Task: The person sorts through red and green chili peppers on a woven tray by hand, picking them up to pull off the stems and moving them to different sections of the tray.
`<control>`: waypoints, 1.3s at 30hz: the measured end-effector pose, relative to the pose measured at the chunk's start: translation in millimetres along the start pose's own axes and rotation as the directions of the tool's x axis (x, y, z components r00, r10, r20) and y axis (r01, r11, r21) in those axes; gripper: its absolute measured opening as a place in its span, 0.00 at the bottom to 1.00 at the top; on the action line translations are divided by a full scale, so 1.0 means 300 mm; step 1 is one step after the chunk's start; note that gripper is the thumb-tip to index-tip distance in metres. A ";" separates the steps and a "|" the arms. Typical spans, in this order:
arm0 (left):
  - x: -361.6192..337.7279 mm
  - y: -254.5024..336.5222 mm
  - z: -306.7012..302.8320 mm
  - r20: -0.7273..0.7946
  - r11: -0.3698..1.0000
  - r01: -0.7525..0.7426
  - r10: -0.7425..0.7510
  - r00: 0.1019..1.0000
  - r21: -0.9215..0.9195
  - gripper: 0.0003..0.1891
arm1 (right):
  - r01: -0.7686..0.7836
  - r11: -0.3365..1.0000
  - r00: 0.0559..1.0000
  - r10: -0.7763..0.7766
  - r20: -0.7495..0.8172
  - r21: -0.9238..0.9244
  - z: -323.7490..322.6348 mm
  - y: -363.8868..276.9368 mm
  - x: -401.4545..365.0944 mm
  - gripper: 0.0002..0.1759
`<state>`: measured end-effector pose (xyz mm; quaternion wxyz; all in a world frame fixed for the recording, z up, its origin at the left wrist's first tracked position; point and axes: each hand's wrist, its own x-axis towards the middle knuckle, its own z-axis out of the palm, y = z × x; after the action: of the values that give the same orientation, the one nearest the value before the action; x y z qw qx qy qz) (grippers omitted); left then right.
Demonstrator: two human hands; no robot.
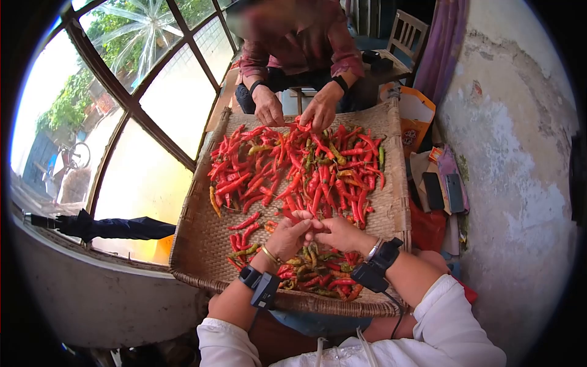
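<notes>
My left hand (290,237) and my right hand (343,235) meet over the near part of a woven tray (195,244). The left fingers are closed round a red chili pepper (286,213), whose end pokes out past them. Against the left fingertips, my right thumb and fingers are pinched together; what lies between them is hidden. Beneath my hands lies a pile of wrinkled green, orange and red chili peppers (312,264). A larger heap of red chili peppers (306,174) covers the tray's far half.
Across the tray, a person in a dark red checked shirt has both hands (293,113) on a red chili. A folded umbrella (128,228) sticks out by the window at left. Two phones (454,192) lie right of the tray, beside a worn wall (507,153). A wooden chair (406,40) stands behind.
</notes>
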<state>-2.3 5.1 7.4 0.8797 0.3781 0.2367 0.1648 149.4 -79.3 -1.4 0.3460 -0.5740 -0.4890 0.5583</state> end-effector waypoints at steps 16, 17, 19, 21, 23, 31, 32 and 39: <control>-0.010 -0.024 0.007 -0.295 0.923 0.043 0.078 0.952 0.383 0.13 | -0.069 0.977 0.995 0.053 -0.083 -0.204 -0.010 -0.049 -0.043 0.13; -0.003 -0.017 -0.004 -0.281 0.898 0.074 0.057 0.958 0.435 0.12 | -0.045 0.952 0.997 0.023 -0.076 -0.303 -0.021 -0.053 -0.047 0.14; -0.008 0.006 -0.021 -0.292 0.855 0.199 -0.058 0.955 0.479 0.11 | 0.015 0.856 0.998 -0.046 -0.046 -0.517 -0.033 -0.044 -0.050 0.14; -0.001 0.034 -0.048 -0.271 0.790 0.205 -0.052 0.961 0.577 0.11 | -0.013 0.775 0.998 -0.026 -0.052 -0.632 -0.042 -0.054 -0.060 0.13; 0.004 0.067 -0.058 -0.254 0.751 0.178 -0.014 0.967 0.636 0.10 | -0.075 0.652 0.997 0.042 -0.063 -0.755 -0.058 -0.065 -0.071 0.13; 0.035 0.107 -0.109 -0.209 0.942 -0.282 0.318 0.925 0.182 0.21 | -0.118 0.505 0.984 -0.056 -0.169 -0.855 -0.130 -0.022 -0.065 0.11; 0.042 0.082 -0.114 -0.217 0.945 -0.278 0.311 0.925 0.172 0.21 | -0.112 0.486 0.988 -0.036 -0.148 -0.867 -0.133 -0.019 -0.064 0.11; 0.044 -0.086 -0.117 0.010 0.144 -0.053 0.284 0.959 0.988 0.23 | -0.137 0.404 0.990 0.086 -0.112 -0.904 -0.083 0.004 -0.053 0.11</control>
<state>-7.3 14.9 -36.7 0.3773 0.8627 0.3204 0.1038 175.5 -91.0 5.6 -0.0467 -0.7140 -0.6656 0.2122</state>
